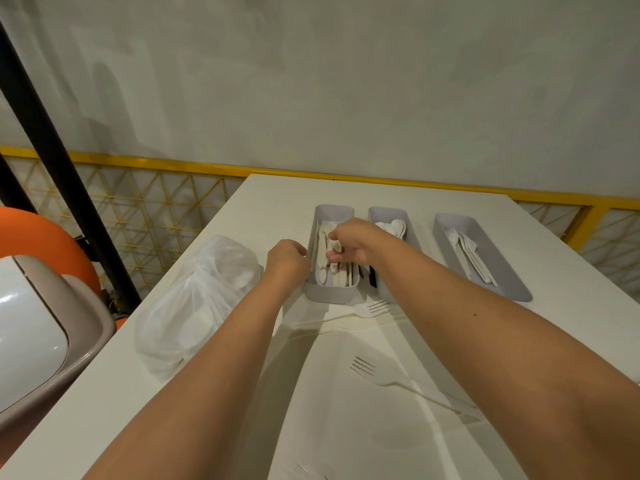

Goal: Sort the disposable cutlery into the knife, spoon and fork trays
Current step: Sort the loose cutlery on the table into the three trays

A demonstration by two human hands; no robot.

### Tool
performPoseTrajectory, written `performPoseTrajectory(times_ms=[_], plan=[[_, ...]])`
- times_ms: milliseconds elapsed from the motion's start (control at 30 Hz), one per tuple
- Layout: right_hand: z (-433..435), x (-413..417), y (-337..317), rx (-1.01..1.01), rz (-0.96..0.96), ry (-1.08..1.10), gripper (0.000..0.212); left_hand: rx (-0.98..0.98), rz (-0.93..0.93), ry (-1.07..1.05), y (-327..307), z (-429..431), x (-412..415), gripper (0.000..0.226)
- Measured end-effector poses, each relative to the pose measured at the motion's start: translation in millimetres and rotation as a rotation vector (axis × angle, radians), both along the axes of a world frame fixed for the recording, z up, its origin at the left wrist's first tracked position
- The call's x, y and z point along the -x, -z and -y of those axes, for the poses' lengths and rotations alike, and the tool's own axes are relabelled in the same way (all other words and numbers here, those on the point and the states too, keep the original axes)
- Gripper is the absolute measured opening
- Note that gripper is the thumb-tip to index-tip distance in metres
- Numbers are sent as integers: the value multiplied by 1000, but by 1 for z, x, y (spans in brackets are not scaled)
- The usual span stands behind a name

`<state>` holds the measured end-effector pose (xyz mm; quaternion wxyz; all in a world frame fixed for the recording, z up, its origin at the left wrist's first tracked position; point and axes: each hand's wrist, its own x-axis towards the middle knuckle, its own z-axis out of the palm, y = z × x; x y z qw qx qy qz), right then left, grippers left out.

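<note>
Trays stand in a row on the white table [277,202]: left tray [334,212], middle tray [387,213], right tray [519,292]. The right hand [349,242] is held over the left tray, fingers curled round a bundle of white cutlery [332,270] lying inside; its kind cannot be made out. The left hand [287,258] is set against that tray's left wall, its fingers turned out of sight, so a grip cannot be told. The middle tray is largely hidden by the right forearm; only spoon bowls [394,226] show. A far fork [375,306] and a near fork [363,367] lie loose, their handles partly covered by the arms.
</note>
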<state>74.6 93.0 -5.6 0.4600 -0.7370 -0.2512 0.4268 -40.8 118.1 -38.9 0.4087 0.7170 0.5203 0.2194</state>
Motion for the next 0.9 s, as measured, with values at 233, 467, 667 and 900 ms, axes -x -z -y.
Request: performPoseTrajectory(times_ms=[233,467,667,900], plan=[[27,-5,-25,102,361,-236,40,15,24,-8,1,-1,-1,41],[72,-9,-44,105,590,-372,25,-48,-6,10,0,5,1,40],[119,-7,-34,212,777,-547,21,-389,-4,114,-10,27,9,7],[156,-11,-5,353,799,-702,11,-448,-417,274,3,50,14,12]])
